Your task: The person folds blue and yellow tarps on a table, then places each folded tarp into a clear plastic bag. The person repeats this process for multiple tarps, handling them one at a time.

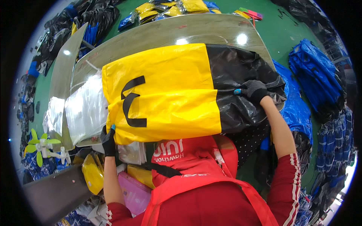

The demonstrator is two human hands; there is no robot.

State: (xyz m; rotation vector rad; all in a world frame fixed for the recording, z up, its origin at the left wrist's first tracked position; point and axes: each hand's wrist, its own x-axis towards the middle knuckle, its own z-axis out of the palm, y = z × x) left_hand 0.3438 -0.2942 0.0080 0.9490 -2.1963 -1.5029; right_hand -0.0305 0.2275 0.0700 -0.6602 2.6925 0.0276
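Dressed in red apron (200,158) over maroon sleeves (283,180) w/ white stripes. Stacked below table's near edge, at lower L: pink pack (134,192) and yellow pack (92,173). Grasping near L corner of bag (169,86) in gloved L hand (108,141), w/ blue-tipped thumb on top. Resting gloved R hand (253,91) on bag's blk end, w/ fingers bent; can't tell from above if gripping or only pressing. Spread across table (211,30), in front of apron: same bag, yellow to L, blk and creased to R, w/ two bent blk straps (132,83) on yellow part. Meeting bag's L edge: shiny clear sacks (85,109). Near them, farther L: small fan (43,145) w/ lt-green blades. Heaped well off to R, on green floor (277,35): blue bags (315,75). Beyond table's far edge: more yellow packs (192,5).
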